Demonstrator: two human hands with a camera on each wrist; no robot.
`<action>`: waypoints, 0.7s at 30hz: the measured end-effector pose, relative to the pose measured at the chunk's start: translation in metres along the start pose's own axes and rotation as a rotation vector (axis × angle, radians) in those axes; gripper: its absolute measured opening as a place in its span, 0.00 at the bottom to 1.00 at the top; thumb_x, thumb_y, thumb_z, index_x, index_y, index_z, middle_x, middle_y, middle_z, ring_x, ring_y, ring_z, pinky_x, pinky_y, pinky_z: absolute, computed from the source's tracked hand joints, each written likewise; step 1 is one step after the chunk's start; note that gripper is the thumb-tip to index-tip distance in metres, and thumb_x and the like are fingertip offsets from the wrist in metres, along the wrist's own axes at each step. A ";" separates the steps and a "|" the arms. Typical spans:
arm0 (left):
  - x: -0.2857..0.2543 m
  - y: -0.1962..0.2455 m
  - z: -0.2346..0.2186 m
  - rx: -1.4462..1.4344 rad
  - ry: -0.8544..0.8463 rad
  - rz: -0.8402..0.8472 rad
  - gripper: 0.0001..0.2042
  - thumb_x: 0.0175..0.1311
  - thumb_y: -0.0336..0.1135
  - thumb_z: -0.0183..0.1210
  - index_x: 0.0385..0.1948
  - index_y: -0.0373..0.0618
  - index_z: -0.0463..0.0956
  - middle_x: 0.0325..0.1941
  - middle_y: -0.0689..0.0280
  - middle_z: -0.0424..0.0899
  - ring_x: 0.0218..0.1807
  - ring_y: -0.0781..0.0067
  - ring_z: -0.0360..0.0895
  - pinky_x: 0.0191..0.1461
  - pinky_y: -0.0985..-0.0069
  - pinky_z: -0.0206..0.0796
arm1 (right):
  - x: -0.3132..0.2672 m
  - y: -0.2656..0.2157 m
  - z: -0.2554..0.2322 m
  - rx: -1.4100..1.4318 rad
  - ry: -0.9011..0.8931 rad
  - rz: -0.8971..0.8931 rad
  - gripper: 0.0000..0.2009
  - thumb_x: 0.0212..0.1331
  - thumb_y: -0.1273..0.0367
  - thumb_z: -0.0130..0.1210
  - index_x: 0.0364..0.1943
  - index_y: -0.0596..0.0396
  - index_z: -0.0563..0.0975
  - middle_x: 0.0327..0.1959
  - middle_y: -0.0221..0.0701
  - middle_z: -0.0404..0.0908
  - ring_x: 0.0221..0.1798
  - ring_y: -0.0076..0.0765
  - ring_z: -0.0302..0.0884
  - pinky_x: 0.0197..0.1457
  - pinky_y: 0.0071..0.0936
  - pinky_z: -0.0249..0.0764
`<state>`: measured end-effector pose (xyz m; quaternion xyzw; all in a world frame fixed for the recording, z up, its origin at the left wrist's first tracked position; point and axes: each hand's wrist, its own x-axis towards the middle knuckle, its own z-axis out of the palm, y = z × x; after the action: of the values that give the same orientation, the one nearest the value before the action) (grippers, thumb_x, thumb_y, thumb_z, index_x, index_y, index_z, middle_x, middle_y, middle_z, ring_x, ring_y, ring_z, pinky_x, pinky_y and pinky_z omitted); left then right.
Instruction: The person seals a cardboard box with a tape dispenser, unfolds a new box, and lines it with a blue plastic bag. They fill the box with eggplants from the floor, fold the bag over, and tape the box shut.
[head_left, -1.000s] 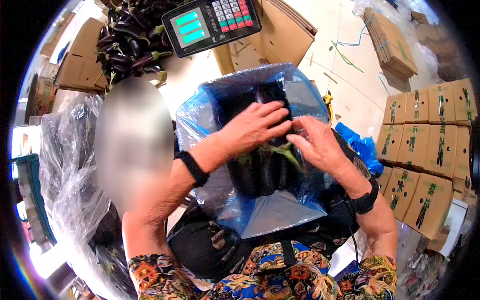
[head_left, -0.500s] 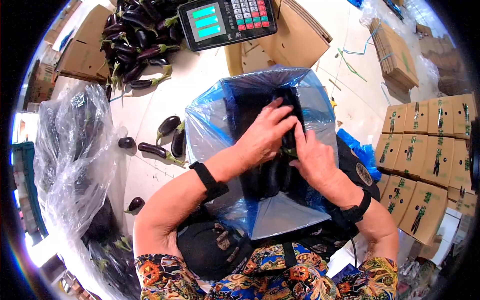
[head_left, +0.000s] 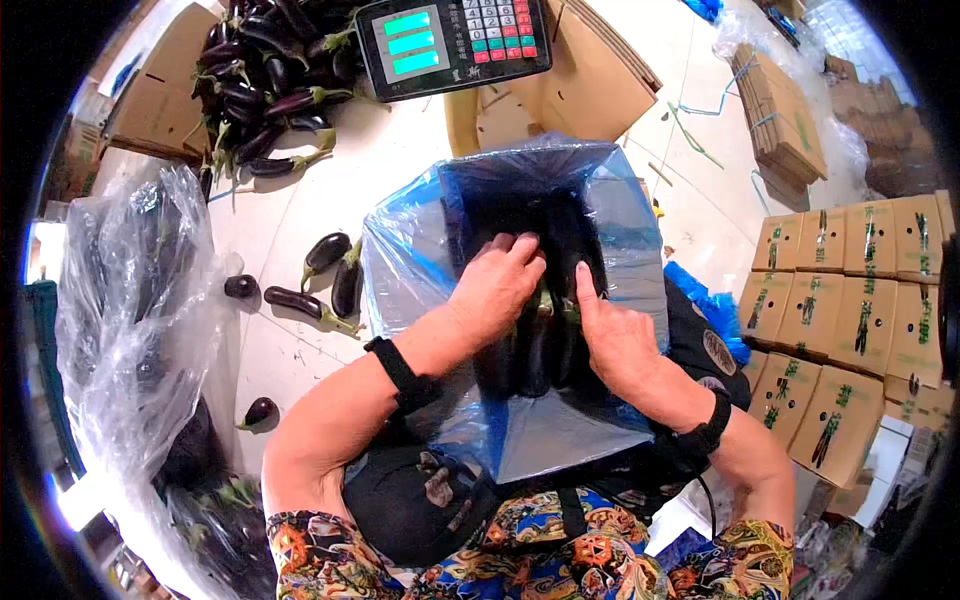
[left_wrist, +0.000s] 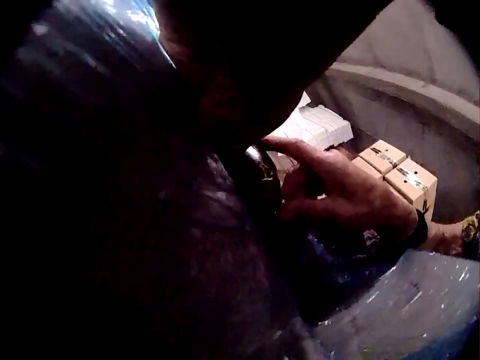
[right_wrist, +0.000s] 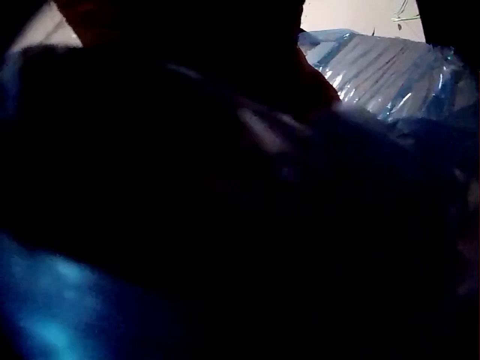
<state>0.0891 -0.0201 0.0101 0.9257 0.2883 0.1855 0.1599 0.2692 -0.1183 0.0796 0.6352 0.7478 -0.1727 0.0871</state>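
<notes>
A box lined with a blue translucent bag [head_left: 410, 220] stands before the person, with dark eggplants [head_left: 535, 350] lying lengthwise inside. The left hand [head_left: 500, 285] reaches into it over the eggplants, fingers bent, their tips partly hidden in shadow. At the box's right side the right hand [head_left: 618, 335] has its index finger extended along an eggplant and the other fingers curled; whether it grips anything is unclear. In the left wrist view the right hand [left_wrist: 349, 187] is beside a shiny dark eggplant [left_wrist: 259, 161]. The right wrist view is mostly dark.
A pile of eggplants [head_left: 270, 90] lies at the upper left beside a scale display [head_left: 410, 45]. Several loose eggplants [head_left: 325, 255] lie on the floor left of the bag. Clear plastic [head_left: 140, 300] is at far left, stacked cartons [head_left: 860, 300] at right, flattened cardboard [head_left: 780, 110] upper right.
Both hands have moved toward the person inside the box and stand farther apart. A green eggplant stem earlier between them has gone down among the eggplants. The head view has shifted.
</notes>
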 end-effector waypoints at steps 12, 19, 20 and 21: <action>-0.005 -0.006 -0.002 -0.093 -0.015 -0.015 0.15 0.52 0.28 0.55 0.44 0.41 0.75 0.49 0.56 0.77 0.47 0.52 0.77 0.52 0.62 0.71 | 0.007 0.012 0.023 0.097 0.144 0.073 0.33 0.51 0.74 0.57 0.63 0.72 0.61 0.23 0.49 0.79 0.25 0.57 0.79 0.29 0.47 0.73; -0.004 -0.013 -0.014 0.074 -0.129 0.112 0.09 0.52 0.31 0.56 0.37 0.44 0.75 0.41 0.59 0.77 0.40 0.56 0.79 0.45 0.64 0.73 | 0.023 0.003 -0.001 -0.335 0.049 -0.081 0.32 0.47 0.72 0.57 0.60 0.75 0.64 0.24 0.40 0.81 0.27 0.45 0.82 0.30 0.44 0.76; -0.004 -0.016 -0.013 0.050 -0.098 0.131 0.07 0.52 0.31 0.56 0.33 0.44 0.75 0.38 0.59 0.77 0.38 0.57 0.79 0.43 0.65 0.73 | 0.023 0.005 -0.002 -0.218 0.033 -0.028 0.29 0.50 0.70 0.59 0.57 0.70 0.65 0.26 0.44 0.81 0.29 0.53 0.82 0.32 0.48 0.75; -0.002 -0.021 -0.013 0.028 -0.064 0.150 0.05 0.52 0.32 0.57 0.30 0.44 0.76 0.35 0.60 0.77 0.36 0.59 0.80 0.41 0.65 0.72 | 0.022 0.007 -0.004 -0.145 0.003 0.017 0.29 0.51 0.70 0.60 0.57 0.69 0.64 0.27 0.46 0.81 0.30 0.56 0.81 0.33 0.50 0.75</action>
<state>0.0722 -0.0026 0.0121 0.9522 0.2158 0.1634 0.1416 0.2722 -0.0953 0.0749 0.6337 0.7530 -0.1165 0.1333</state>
